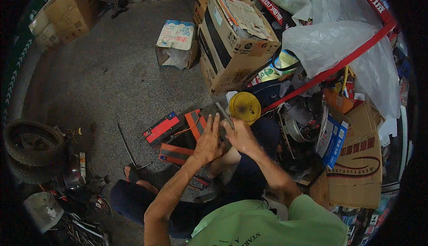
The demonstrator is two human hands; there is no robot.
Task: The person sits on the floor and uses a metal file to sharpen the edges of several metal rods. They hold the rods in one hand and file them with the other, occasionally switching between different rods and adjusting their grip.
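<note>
My right hand (238, 137) grips a grey metal rod (222, 112) that slants up to the left. My left hand (207, 143) is beside it with fingers stretched forward; what lies under its palm is hard to make out. Just left of my hands are battery-like blocks on the floor: a red and black one (159, 130), an upright-lying orange one (194, 119) and another orange one (171, 152), with a wire among them. A round yellow container (244, 108) stands beyond my right hand. A bent metal bar (126, 141) lies farther left, near my sandalled foot (133, 174).
Tall cardboard boxes (227, 54) and a smaller box (176, 45) stand ahead. At right, a red frame (334, 63) crosses plastic bags (330, 41), clutter and flattened cardboard (354, 166). Tires (33, 152) and scrap parts (76, 179) lie left; more boxes (67, 16) are behind.
</note>
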